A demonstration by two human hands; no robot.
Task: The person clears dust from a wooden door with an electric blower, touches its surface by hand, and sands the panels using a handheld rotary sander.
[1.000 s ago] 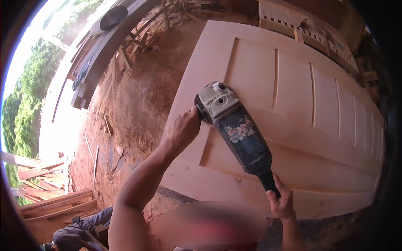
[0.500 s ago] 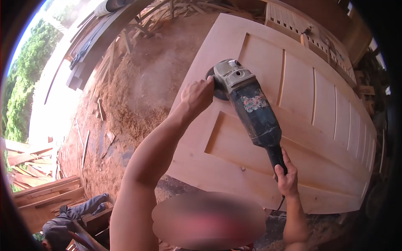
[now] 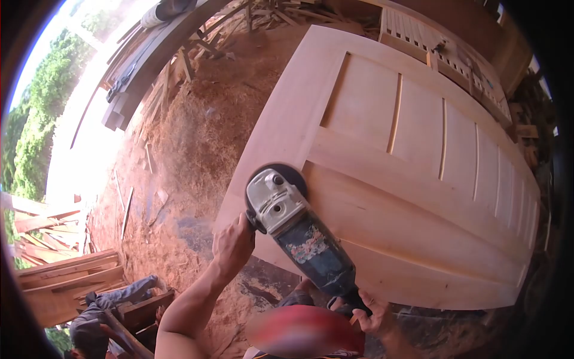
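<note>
Two bare hands are holding one power tool (image 3: 308, 239), which is lying over the near left part of a panelled wooden board (image 3: 371, 200). The left hand (image 3: 234, 244) is curling narrowly at the side of the metal head, at nine o'clock of it, and is hiding what it is gripping there. The right hand (image 3: 373, 314) is wrapping its fingers around the rear handle. From this handle, the tool is pointing toward eleven o'clock. Its dark round disc (image 3: 293, 175) is showing past the head; whether it is touching the board, I cannot tell. Brown shavings (image 3: 203, 128) are covering the ground toward ten o'clock, and a slatted wooden piece (image 3: 412, 37) is lying at one o'clock, beyond the board.
</note>
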